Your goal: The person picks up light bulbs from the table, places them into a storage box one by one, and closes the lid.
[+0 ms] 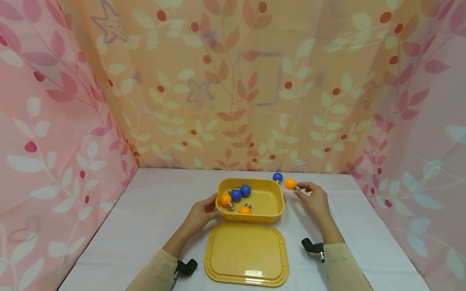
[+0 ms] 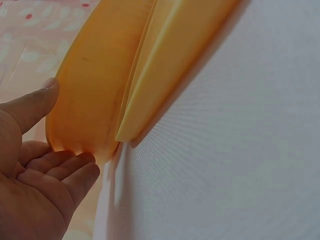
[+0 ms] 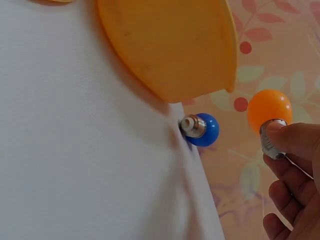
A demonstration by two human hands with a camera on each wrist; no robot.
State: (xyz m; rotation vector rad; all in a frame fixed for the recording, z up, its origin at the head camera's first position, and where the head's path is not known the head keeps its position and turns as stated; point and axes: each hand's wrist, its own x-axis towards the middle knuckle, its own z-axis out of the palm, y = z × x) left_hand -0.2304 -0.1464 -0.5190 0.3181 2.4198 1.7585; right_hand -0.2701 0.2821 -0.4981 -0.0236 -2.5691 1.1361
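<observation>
My right hand (image 1: 315, 202) pinches an orange light bulb (image 1: 290, 184) by its metal screw base, above the table to the right of a yellow plastic box (image 1: 267, 217). In the right wrist view, thumb and fingers grip the base of that orange bulb (image 3: 270, 109), its globe upward. Around the box's front left corner my left hand (image 1: 199, 214) holds the wall; the left wrist view has its thumb at the rim and bent fingers against the side. Inside the box lie two blue bulbs (image 1: 245, 190) and two orange bulbs (image 1: 225, 199).
Beyond the box's back right corner, a blue bulb (image 1: 278, 177) lies on the white tablecloth (image 1: 153, 202). The yellow lid (image 1: 246, 254) is flat on the table in front of the box. Patterned curtains (image 1: 233, 133) enclose the back and both sides.
</observation>
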